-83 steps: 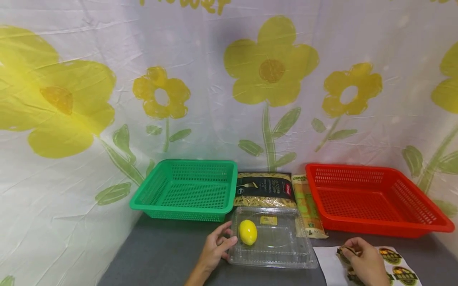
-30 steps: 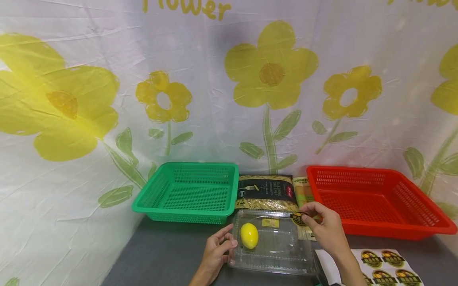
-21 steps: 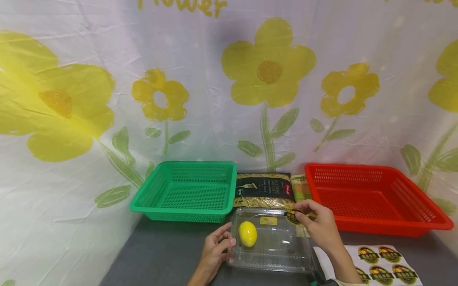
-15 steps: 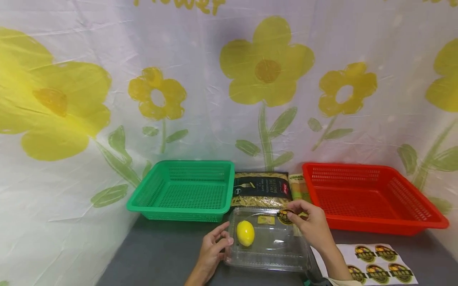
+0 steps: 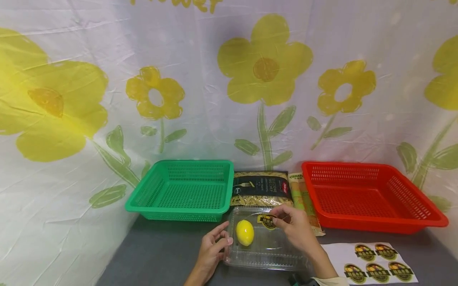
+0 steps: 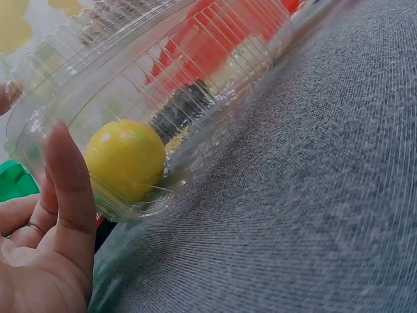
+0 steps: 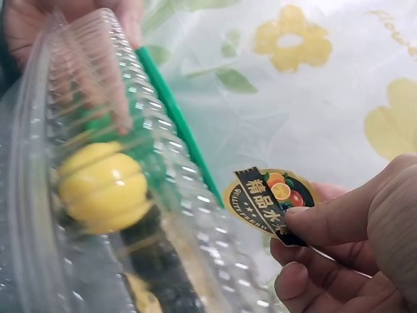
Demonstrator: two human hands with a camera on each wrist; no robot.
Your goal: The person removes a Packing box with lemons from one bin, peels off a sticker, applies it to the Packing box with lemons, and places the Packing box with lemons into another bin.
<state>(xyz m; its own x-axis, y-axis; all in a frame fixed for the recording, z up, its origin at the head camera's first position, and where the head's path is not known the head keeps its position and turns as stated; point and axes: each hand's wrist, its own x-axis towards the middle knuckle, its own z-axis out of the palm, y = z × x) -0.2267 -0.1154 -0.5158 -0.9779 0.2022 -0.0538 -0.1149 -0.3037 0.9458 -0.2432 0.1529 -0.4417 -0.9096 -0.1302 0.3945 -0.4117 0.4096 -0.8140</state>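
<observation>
A clear plastic clamshell container [image 5: 250, 260] stands on the table with a yellow lemon [image 5: 245, 233] inside at its left. My left hand [image 5: 211, 248] is at its left side. In the left wrist view the thumb [image 6: 70, 176] lies straight along the plastic wall, and a fingertip reaches the rim farther back. Over the back of the container, my right hand [image 5: 295, 228] pinches a black and gold sticker [image 5: 266, 221] at its right edge. The right wrist view shows the sticker [image 7: 264, 202] between thumb and fingers, fruit print facing up, apart from the lid.
A green basket [image 5: 182, 214] stands back left, a red basket [image 5: 379, 226] back right. Between them lie a pasta bag [image 5: 261, 188] and a green-orange packet [image 5: 298, 190]. A sheet of several stickers [image 5: 338, 254] lies front right. A flowered cloth [image 5: 207, 139] hangs behind.
My right hand has peeled the sticker from the sheet, carried it left over the container, and moved it farther left toward the lemon. My left hand has stayed at the container's left side.
</observation>
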